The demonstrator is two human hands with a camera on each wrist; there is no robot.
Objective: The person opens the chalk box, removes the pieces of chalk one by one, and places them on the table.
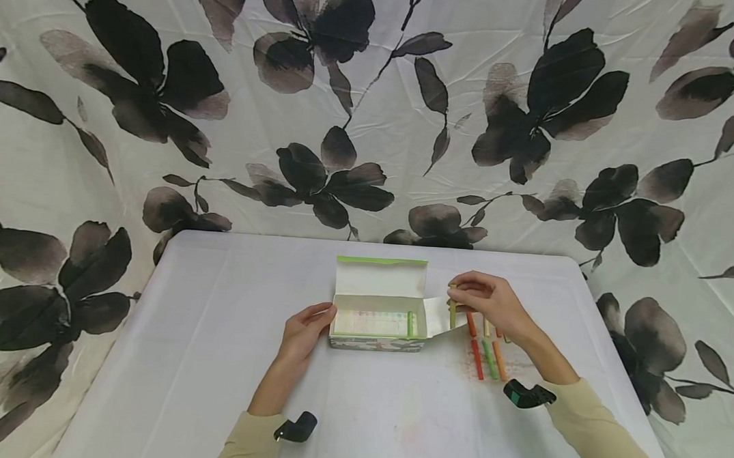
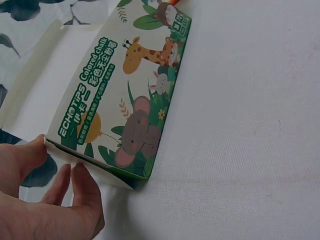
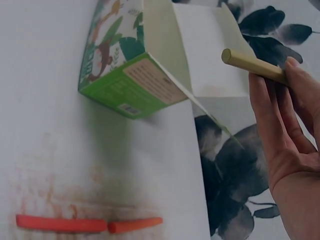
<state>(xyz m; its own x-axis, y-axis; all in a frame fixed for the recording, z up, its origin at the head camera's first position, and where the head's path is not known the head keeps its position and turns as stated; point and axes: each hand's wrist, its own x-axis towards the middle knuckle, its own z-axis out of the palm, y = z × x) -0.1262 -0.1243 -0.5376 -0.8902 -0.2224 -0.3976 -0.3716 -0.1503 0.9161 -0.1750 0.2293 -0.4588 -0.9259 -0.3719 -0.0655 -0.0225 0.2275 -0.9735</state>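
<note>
The right hand [image 1: 489,301] pinches an olive-yellow chalk stick [image 3: 252,65] in its curled fingertips, just beside the open right end flap of the chalk box [image 1: 378,318]. In the head view the stick stands roughly upright, its free end pointing down toward the desk [image 1: 214,359]. The box lies mid-desk, long axis running left to right, lid flipped up behind. The left hand [image 1: 304,332] rests against the box's left end with nearly straight fingers. The box front reads "ECHATPS Colored Chalk" over cartoon animals. Loose chalk sticks [image 1: 487,354], red, green and orange, lie near the right wrist.
</note>
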